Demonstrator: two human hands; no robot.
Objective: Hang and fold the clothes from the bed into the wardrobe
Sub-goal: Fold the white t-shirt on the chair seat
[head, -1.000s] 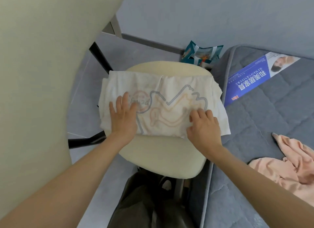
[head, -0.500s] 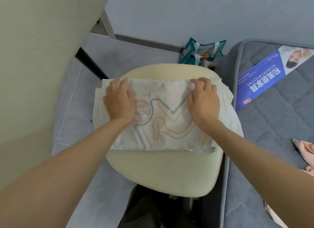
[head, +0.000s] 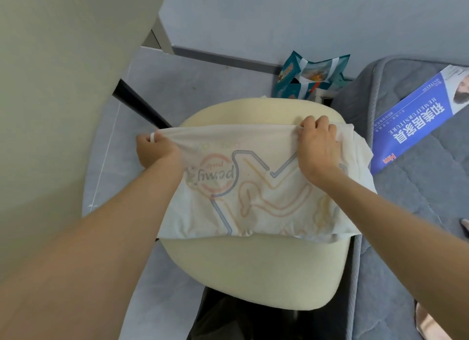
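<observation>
1. The white T-shirt (head: 253,195), folded with its line-drawing print facing up, is lying on the cream chair seat (head: 253,271). It is covering the seat's far half and spilling a little over the seat's right side.
2. The left grip (head: 152,150) is pinching the shirt's far left corner, with the fingers curled round the fabric. It is holding that corner raised just past the seat's left edge.
3. The right grip (head: 317,147) is pinching the shirt's far right corner near the seat's far right rim, fingers bunched over the cloth.
4. The far hem is stretching taut between the two grips and hiding part of the seat's far rim.
5. Both forearms are reaching in over the seat's near corners, and the left one is covering the shirt's left edge.
6. A grey quilted mattress (head: 406,225) is lying just beside the seat's right side.
7. A blue leaflet (head: 416,119) is resting on the mattress, right of the seat and further off.
8. Pink cloth (head: 431,325) is showing on the mattress, right of the seat's near edge.
9. Teal snack bags (head: 312,76) are standing just beyond the seat's far rim, against the wall.
10. A black bar (head: 139,103) is slanting over the floor beyond the seat's left side, beside a large cream panel (head: 50,98).
11. Something dark (head: 228,322) is showing under the seat's near edge; I cannot tell what it is.
</observation>
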